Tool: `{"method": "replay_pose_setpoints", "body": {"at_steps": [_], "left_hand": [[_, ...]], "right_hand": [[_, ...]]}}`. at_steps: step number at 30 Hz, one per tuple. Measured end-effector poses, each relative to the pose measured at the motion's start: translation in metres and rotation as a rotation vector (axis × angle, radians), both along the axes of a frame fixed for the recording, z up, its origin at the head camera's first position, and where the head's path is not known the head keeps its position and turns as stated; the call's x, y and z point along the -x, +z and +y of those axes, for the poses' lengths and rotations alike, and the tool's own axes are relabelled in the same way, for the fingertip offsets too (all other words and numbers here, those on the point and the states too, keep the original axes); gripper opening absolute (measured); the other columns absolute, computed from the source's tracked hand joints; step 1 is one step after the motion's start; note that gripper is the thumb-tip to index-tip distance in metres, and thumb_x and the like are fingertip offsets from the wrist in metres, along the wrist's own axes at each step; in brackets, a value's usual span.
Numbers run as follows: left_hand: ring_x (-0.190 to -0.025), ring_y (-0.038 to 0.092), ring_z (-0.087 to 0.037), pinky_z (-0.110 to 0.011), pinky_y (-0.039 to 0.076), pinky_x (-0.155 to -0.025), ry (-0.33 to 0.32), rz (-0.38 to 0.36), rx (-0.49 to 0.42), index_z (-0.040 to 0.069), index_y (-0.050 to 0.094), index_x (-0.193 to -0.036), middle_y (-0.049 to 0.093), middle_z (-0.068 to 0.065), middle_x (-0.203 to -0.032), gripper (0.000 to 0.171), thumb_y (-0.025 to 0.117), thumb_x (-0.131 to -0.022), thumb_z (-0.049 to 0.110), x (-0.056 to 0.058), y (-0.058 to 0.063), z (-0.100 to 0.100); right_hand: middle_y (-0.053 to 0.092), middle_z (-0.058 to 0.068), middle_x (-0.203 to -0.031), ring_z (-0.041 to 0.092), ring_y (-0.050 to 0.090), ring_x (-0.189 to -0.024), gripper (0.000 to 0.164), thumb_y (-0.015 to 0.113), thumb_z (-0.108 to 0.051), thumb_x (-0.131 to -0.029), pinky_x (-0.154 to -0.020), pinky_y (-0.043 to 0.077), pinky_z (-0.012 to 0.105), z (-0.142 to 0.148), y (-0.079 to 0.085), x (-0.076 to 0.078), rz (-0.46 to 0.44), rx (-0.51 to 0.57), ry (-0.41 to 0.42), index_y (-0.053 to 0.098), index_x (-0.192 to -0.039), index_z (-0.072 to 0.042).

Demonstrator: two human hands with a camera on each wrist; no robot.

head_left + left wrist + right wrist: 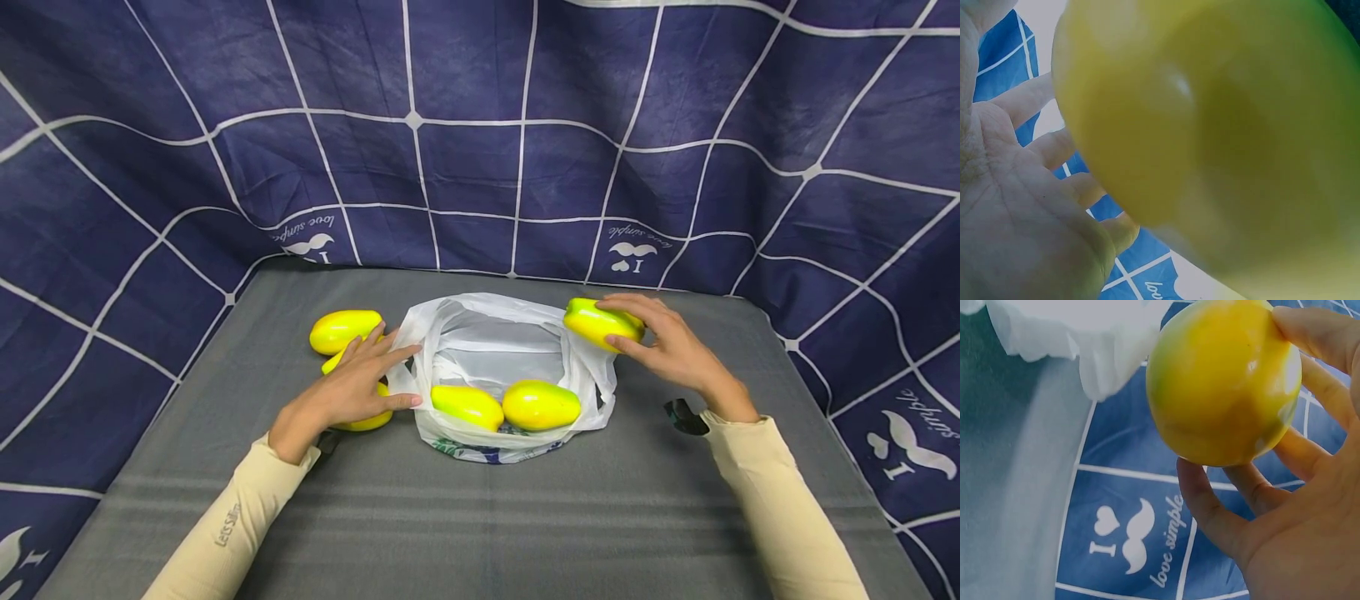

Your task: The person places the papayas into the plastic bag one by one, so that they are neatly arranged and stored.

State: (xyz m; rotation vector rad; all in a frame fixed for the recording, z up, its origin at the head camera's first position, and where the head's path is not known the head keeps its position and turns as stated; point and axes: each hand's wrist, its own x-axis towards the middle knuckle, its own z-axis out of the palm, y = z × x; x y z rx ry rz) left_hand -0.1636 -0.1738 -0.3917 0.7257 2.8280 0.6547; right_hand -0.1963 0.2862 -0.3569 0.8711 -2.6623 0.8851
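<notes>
A white plastic bag (483, 307) stands with its mouth open on the grey cloth. Two shiny yellow-green papayas (542, 405) lie inside, along its near side. My right hand (667, 346) grips another papaya (600, 323) over the bag's right rim; the right wrist view shows thumb and fingers around this papaya (1222, 384). At the bag's left rim, my left hand (352, 379) touches the plastic with its fingers spread. Several more papayas (345, 332) sit beside and beneath that hand, partly hidden by it. One papaya (1210, 150) fills most of the left wrist view.
Grey cloth (480, 525) covers the table. A dark blue curtain with white grid lines (465, 167) rises behind it and along both sides. Dark straps (686, 417) are on the wrists below cream sleeves (780, 500).
</notes>
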Motion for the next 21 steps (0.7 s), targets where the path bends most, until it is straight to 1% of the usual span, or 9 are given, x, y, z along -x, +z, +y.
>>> {"method": "replay_pose_setpoints", "body": {"at_steps": [6,10,12,14,16,19,21], "left_hand": [[-0.152,0.007,-0.049,-0.068,0.005,-0.119,0.002,-0.002,-0.001,0.017,0.046,-0.151,0.023,-0.02,-0.164,0.079,0.074,-0.086,0.052,-0.001,0.0,0.0],[-0.152,0.007,-0.049,-0.068,0.005,-0.119,0.002,-0.004,0.0,0.017,0.047,-0.151,0.023,-0.021,-0.164,0.079,0.074,-0.086,0.053,-0.001,0.0,-0.001],[-0.152,0.007,-0.049,-0.068,0.005,-0.119,0.004,-0.005,0.002,0.017,0.047,-0.151,0.023,-0.021,-0.164,0.079,0.074,-0.086,0.053,-0.001,0.001,-0.001],[-0.152,0.007,-0.049,-0.068,0.005,-0.119,0.003,-0.006,0.0,0.017,0.046,-0.151,0.023,-0.021,-0.164,0.079,0.073,-0.086,0.053,-0.001,0.001,-0.001],[-0.152,0.007,-0.049,-0.068,0.005,-0.119,0.001,-0.006,-0.004,0.016,0.046,-0.151,0.023,-0.021,-0.164,0.079,0.074,-0.086,0.053,-0.001,0.001,-0.001],[-0.152,0.007,-0.049,-0.069,0.005,-0.118,-0.003,-0.007,-0.009,0.016,0.046,-0.151,0.023,-0.021,-0.164,0.079,0.073,-0.087,0.052,-0.001,0.001,0.0],[-0.152,0.007,-0.049,-0.068,0.005,-0.118,-0.002,-0.006,-0.006,0.016,0.047,-0.151,0.023,-0.021,-0.164,0.078,0.073,-0.087,0.052,-0.001,0.0,0.0]], "right_hand": [[0.056,0.007,-0.144,0.026,0.05,-0.129,0.053,0.077,-0.012,-0.088,-0.098,0.039,0.041,-0.013,-0.003,-0.004,-0.015,0.006,0.036,0.06,-0.138,-0.017],[0.056,0.007,-0.143,0.024,0.05,-0.127,0.052,0.077,-0.013,-0.088,-0.099,0.04,0.042,-0.023,-0.006,-0.007,-0.025,0.018,0.088,0.06,-0.137,-0.017],[0.055,0.005,-0.141,0.02,0.051,-0.124,0.051,0.077,-0.013,-0.089,-0.095,0.043,0.037,-0.028,-0.007,-0.009,-0.039,0.023,0.114,0.06,-0.137,-0.017],[0.055,0.003,-0.14,0.017,0.051,-0.121,0.05,0.077,-0.014,-0.089,-0.089,0.047,0.031,-0.033,-0.009,-0.01,-0.053,0.024,0.14,0.06,-0.136,-0.017],[0.054,0.001,-0.14,0.016,0.051,-0.121,0.049,0.076,-0.014,-0.09,-0.084,0.048,0.029,-0.037,-0.01,-0.01,-0.065,0.017,0.158,0.06,-0.137,-0.018],[0.054,0.002,-0.141,0.019,0.05,-0.125,0.049,0.074,-0.015,-0.092,-0.088,0.05,0.033,-0.041,-0.014,-0.011,-0.072,0.005,0.176,0.059,-0.138,-0.017],[0.054,0.003,-0.141,0.021,0.051,-0.127,0.048,0.073,-0.015,-0.092,-0.093,0.048,0.036,-0.044,-0.016,-0.01,-0.072,0.002,0.18,0.059,-0.138,-0.016]]}}
